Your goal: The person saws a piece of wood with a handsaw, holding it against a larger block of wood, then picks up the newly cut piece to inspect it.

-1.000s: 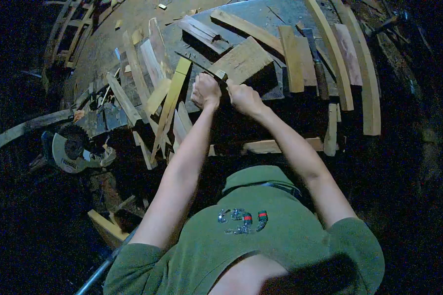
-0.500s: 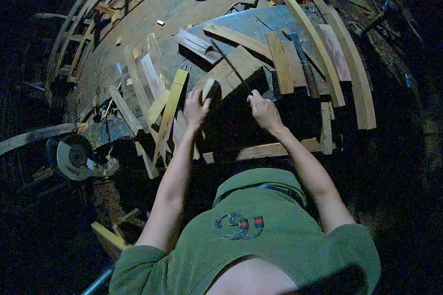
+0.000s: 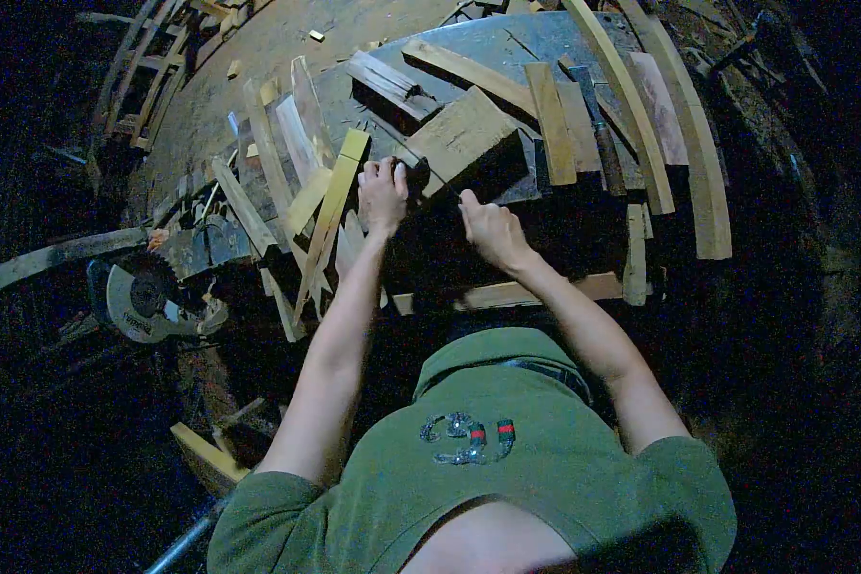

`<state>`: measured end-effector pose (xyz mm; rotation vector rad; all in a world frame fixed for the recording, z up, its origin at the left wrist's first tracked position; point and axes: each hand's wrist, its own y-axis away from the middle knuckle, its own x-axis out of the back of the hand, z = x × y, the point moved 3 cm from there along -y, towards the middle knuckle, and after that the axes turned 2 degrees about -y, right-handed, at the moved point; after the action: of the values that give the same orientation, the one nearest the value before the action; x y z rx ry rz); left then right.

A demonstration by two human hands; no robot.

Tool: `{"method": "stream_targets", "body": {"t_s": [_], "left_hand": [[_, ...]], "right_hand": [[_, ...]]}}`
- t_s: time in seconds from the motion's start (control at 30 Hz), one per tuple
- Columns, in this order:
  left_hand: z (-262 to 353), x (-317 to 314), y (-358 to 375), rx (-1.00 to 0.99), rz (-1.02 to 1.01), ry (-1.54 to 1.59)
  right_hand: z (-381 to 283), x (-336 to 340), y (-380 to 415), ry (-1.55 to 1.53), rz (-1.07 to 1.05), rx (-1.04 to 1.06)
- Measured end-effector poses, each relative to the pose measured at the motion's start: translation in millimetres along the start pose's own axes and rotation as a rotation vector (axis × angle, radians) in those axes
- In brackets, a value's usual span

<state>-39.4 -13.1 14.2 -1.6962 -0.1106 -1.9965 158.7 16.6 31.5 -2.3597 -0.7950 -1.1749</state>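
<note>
A thick wooden block (image 3: 464,134) lies on the bench (image 3: 507,43), tilted so one corner points toward the person. The left hand (image 3: 383,191) is curled at the block's near-left corner, fingers closed around a small dark object there that is too dim to make out. The right hand (image 3: 488,230) sits just below the block's near edge, fingers bent with the forefinger raised toward it; whether it grips anything cannot be told. The two hands are apart, one on each side of that corner.

Left of the block a yellowish strip (image 3: 333,206) slants among a fan of thin slats (image 3: 277,153). Beyond the block lies a short grey offcut (image 3: 387,78). To its right a flat board (image 3: 552,122) lies beside two long curved pieces (image 3: 679,115). Far left of the block, lower down, rests a circular saw (image 3: 143,297).
</note>
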Motion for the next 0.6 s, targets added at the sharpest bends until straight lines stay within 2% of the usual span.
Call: {"method": "stream_targets", "body": {"t_s": [0.07,0.13,0.27,0.47,0.53,0.6], "left_hand": [[5.2,-3.6,6.7,0.045,0.092,-0.084],[14.1,1.0,7.9,0.093,0.04,-0.146],[16.3,5.0,-3.5,0.153,0.065,-0.13],[12.9,-17.5,-9.8,0.327,0.087,-0.336],[14.9,-15.6,-11.3,0.309,0.105,-0.329],[14.3,-16.6,-10.5,0.31,0.109,-0.296]], "right_hand": [[-4.7,-2.8,-2.6,0.003,-0.006,0.007],[-7.6,-8.6,-2.1,0.029,-0.001,0.033],[-5.7,-16.4,-4.2,0.033,-0.005,0.08],[-5.8,-13.9,-3.8,0.071,-0.064,0.056],[-3.7,-8.5,0.3,0.09,-0.011,0.115],[-1.8,-6.8,-2.0,0.091,-0.063,0.09]]}}
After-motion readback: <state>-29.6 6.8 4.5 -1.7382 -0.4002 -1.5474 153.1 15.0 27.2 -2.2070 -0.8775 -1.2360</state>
